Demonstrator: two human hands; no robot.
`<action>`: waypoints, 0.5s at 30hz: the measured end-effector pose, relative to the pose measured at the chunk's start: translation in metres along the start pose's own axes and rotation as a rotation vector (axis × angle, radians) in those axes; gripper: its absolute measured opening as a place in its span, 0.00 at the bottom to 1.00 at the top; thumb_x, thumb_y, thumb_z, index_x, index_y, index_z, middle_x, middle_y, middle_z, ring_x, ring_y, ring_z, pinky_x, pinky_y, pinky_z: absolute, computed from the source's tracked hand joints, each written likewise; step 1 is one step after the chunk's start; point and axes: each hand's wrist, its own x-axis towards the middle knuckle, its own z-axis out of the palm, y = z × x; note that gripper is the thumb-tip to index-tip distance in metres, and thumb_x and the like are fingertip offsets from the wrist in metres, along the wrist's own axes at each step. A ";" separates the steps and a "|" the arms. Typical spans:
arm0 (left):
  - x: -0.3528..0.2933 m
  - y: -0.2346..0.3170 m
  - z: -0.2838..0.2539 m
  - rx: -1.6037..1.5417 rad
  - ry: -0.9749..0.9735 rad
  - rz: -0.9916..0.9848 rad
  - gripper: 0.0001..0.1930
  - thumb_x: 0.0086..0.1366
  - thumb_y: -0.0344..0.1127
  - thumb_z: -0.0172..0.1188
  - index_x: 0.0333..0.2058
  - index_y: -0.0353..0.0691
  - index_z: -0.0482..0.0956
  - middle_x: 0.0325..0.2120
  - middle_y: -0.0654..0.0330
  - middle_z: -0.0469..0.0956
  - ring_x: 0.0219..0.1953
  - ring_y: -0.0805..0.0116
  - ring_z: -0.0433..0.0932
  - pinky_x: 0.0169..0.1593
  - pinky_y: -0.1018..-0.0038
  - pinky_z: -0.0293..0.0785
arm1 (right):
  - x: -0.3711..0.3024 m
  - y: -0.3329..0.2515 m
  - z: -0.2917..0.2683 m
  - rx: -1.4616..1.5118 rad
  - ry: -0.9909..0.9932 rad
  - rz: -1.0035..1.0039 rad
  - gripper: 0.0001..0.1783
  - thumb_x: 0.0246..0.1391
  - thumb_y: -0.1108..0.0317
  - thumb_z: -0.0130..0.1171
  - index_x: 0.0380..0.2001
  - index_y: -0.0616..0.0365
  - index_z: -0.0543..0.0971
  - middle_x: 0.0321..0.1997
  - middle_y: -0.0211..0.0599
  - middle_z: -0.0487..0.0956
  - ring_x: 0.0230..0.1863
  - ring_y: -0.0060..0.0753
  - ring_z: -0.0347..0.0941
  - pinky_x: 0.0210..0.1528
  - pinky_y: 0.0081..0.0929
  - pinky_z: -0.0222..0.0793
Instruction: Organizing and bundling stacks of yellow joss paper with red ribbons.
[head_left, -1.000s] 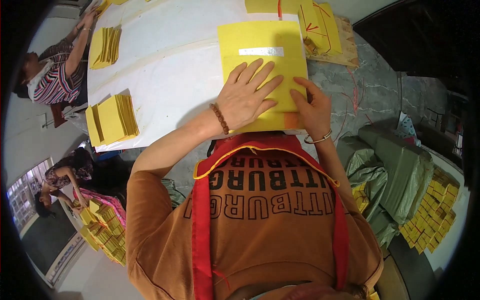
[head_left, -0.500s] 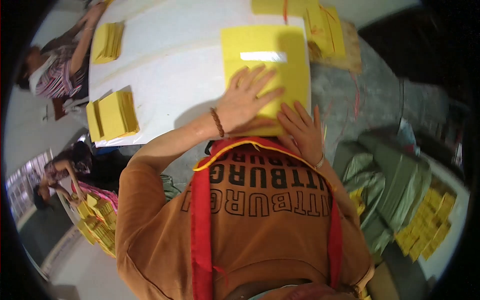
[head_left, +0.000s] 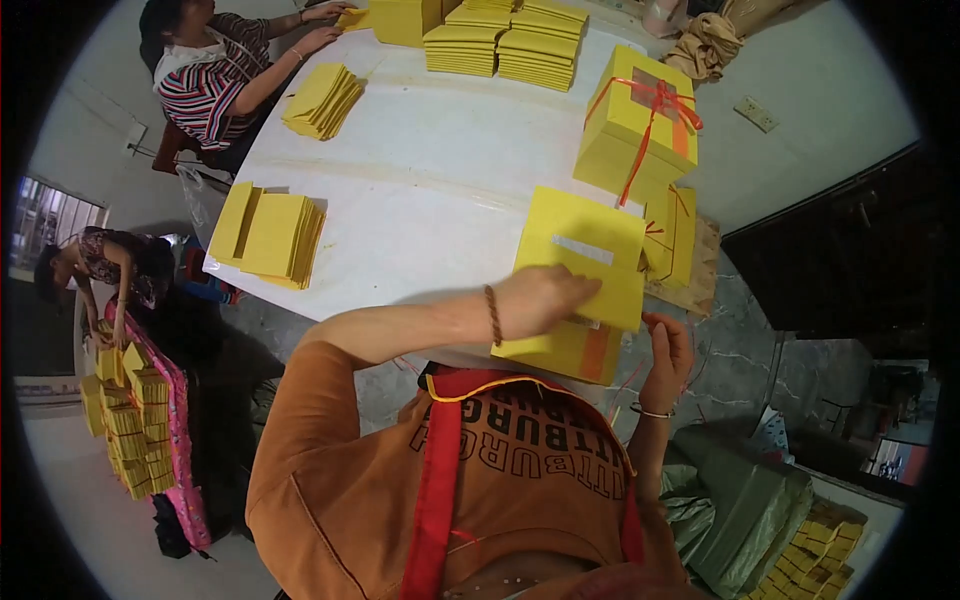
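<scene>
The left hand [head_left: 540, 298] lies flat on a yellow pack [head_left: 583, 258] at the near edge of the white table [head_left: 430, 180], with its fingers together and pressing down on it. The pack sits on top of a second yellow pack [head_left: 560, 352] that sticks out at 6 o'clock from it. The right hand [head_left: 668, 347] is at 4 o'clock from the top pack, just off the table edge. Its fingers are curled and pinch a thin red string [head_left: 632, 375]. At 12 o'clock from the pack stands a yellow box [head_left: 628, 130] tied with red ribbon. A loose stack [head_left: 270, 235] of yellow sheets lies far off at 9 o'clock. Another person [head_left: 215, 70] sits at the far left of the table, hands on more yellow stacks.
</scene>
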 end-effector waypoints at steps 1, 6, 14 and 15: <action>-0.001 -0.007 -0.016 0.017 0.135 -0.046 0.23 0.47 0.27 0.49 0.47 0.32 0.69 0.31 0.53 0.75 0.28 0.59 0.73 0.32 0.70 0.72 | 0.001 0.000 0.000 -0.002 0.059 0.013 0.10 0.55 0.67 0.50 0.36 0.62 0.75 0.37 0.33 0.75 0.40 0.23 0.69 0.45 0.21 0.62; -0.043 -0.066 -0.063 0.155 0.477 -0.210 0.25 0.45 0.19 0.49 0.47 0.36 0.69 0.40 0.51 0.74 0.39 0.58 0.74 0.41 0.68 0.72 | -0.001 0.017 -0.001 -0.029 0.088 0.043 0.09 0.55 0.69 0.50 0.36 0.62 0.75 0.36 0.31 0.75 0.39 0.21 0.68 0.44 0.19 0.62; -0.156 -0.152 0.026 0.388 -0.143 -0.479 0.25 0.56 0.35 0.52 0.53 0.39 0.63 0.52 0.55 0.64 0.54 0.55 0.62 0.54 0.66 0.61 | -0.005 0.027 0.007 -0.177 0.012 0.092 0.09 0.55 0.70 0.50 0.36 0.63 0.74 0.37 0.31 0.75 0.40 0.21 0.68 0.44 0.19 0.61; -0.159 -0.150 0.031 0.372 -0.162 -0.489 0.25 0.56 0.35 0.52 0.53 0.39 0.63 0.52 0.55 0.64 0.54 0.55 0.62 0.54 0.66 0.61 | -0.006 0.029 0.007 -0.142 0.020 0.079 0.09 0.55 0.70 0.50 0.36 0.63 0.74 0.37 0.31 0.75 0.40 0.21 0.68 0.45 0.19 0.62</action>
